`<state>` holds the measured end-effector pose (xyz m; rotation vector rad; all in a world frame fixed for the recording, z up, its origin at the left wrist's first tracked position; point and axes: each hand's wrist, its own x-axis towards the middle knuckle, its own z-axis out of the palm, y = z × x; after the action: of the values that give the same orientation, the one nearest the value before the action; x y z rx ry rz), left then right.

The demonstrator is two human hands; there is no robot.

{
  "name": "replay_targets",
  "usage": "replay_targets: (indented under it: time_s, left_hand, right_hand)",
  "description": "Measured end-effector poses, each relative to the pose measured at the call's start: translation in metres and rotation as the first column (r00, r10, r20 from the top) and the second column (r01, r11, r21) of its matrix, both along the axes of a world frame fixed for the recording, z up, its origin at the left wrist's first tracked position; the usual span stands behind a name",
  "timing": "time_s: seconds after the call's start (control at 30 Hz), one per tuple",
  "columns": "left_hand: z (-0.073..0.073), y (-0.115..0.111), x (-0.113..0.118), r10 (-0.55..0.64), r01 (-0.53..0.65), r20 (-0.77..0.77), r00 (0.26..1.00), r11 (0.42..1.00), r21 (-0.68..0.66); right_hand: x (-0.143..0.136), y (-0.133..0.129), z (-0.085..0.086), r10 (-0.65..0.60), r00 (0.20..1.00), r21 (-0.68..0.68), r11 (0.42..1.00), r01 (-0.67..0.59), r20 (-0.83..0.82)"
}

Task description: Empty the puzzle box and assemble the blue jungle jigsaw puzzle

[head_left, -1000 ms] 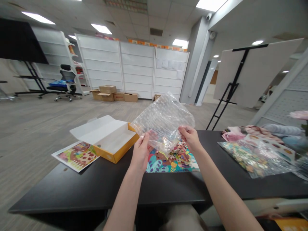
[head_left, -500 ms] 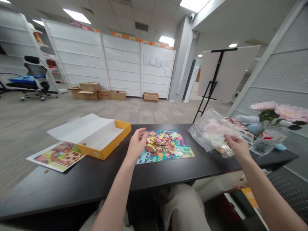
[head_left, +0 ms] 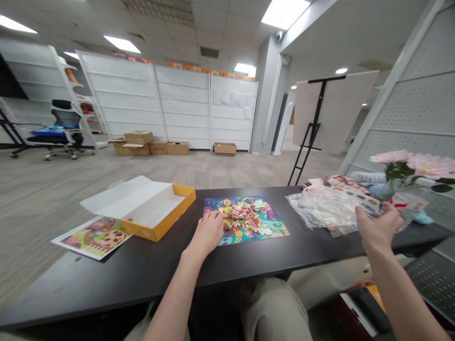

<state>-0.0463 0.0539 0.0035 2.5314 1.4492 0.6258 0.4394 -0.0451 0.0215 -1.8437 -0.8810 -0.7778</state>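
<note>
A heap of jigsaw puzzle pieces [head_left: 245, 211] lies on a colourful illustrated sheet [head_left: 272, 229] in the middle of the black table. My left hand [head_left: 209, 228] rests palm down on the sheet's left side, its fingers laid out against the heap's edge; the fingertips are partly hidden. At the right, a crumpled clear plastic bag [head_left: 320, 210] lies flat on the table. Just beyond its right side hovers my right hand [head_left: 378, 227], thumb and fingers spread, with nothing in it. A card with round cut-outs or dots [head_left: 362, 201] shows behind that hand.
An open yellow box [head_left: 174, 215] with a white lining stands at left, beside a printed picture sheet [head_left: 94, 237]. Pink flowers [head_left: 419, 163] in a clear vase and folded cloths [head_left: 343, 182] occupy the right end. A black easel [head_left: 316, 113] stands beyond the table [head_left: 142, 274].
My right hand has let go of the plastic bag, which has settled on the table, and has shifted right and opened. My left hand has come down onto the sheet by the pieces.
</note>
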Motion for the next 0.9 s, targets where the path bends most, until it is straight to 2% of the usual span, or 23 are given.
replay_targets:
  time_s: [0.03,0.1,0.17,0.2,0.3,0.37,0.4,0.43,0.57,0.63,0.7,0.8,0.9]
  left_hand:
    - [-0.001,0.0,0.0,-0.007,0.007,-0.006,1.0,1.0,0.001]
    - [-0.002,0.001,0.002,-0.005,0.005,-0.009,1.0,1.0,0.008]
    - [-0.002,0.002,0.004,0.007,-0.007,-0.004,1.0,1.0,0.019]
    - [-0.002,0.003,0.004,0.011,-0.011,-0.003,1.0,1.0,0.025]
    - [-0.002,0.004,0.002,0.035,-0.035,-0.013,0.999,0.999,0.028]
    - [-0.001,0.007,-0.003,0.071,-0.07,-0.023,0.997,0.997,0.018]
    - [-0.001,0.009,-0.006,0.089,-0.089,-0.025,0.996,0.996,0.013]
    - [-0.001,0.011,-0.01,0.106,-0.106,-0.024,0.994,0.994,0.005]
    - [0.002,0.022,-0.024,0.13,-0.13,0.001,0.992,0.991,-0.035]
    - [0.006,0.026,-0.026,0.099,-0.096,0.059,0.993,0.994,-0.047]
    - [0.013,0.031,-0.021,0.012,-0.006,0.156,0.988,0.999,-0.038]
    - [0.025,0.038,-0.001,-0.185,0.188,0.255,0.949,0.982,0.014]
    - [0.033,0.047,0.025,-0.33,0.335,0.144,0.933,0.942,-0.015]
  right_hand:
    - [-0.016,0.006,0.009,0.044,0.994,0.058,0.998,-0.039,-0.102]
    - [-0.056,0.025,0.027,0.297,0.929,0.059,0.955,-0.291,-0.222]
    - [-0.098,0.053,0.04,0.568,0.772,-0.017,0.803,-0.596,-0.285]
    - [-0.118,0.069,0.044,0.64,0.705,-0.051,0.728,-0.684,-0.305]
    - [-0.168,0.122,0.041,0.801,0.523,-0.175,0.493,-0.852,-0.29]
    - [-0.192,0.153,0.032,0.847,0.464,-0.269,0.398,-0.877,-0.26]
    - [-0.201,0.166,0.026,0.855,0.462,-0.315,0.382,-0.869,-0.236]
    - [-0.207,0.177,0.02,0.851,0.481,-0.353,0.392,-0.849,-0.211]
    - [-0.214,0.199,-0.002,0.77,0.623,-0.447,0.513,-0.733,-0.139]
    - [-0.209,0.201,-0.01,0.75,0.649,-0.489,0.522,-0.699,-0.129]
    - [-0.204,0.199,-0.016,0.752,0.65,-0.534,0.505,-0.677,-0.112]
    - [-0.2,0.195,-0.019,0.739,0.666,-0.579,0.503,-0.642,-0.095]
    - [-0.202,0.191,-0.018,0.708,0.698,-0.587,0.523,-0.618,-0.105]
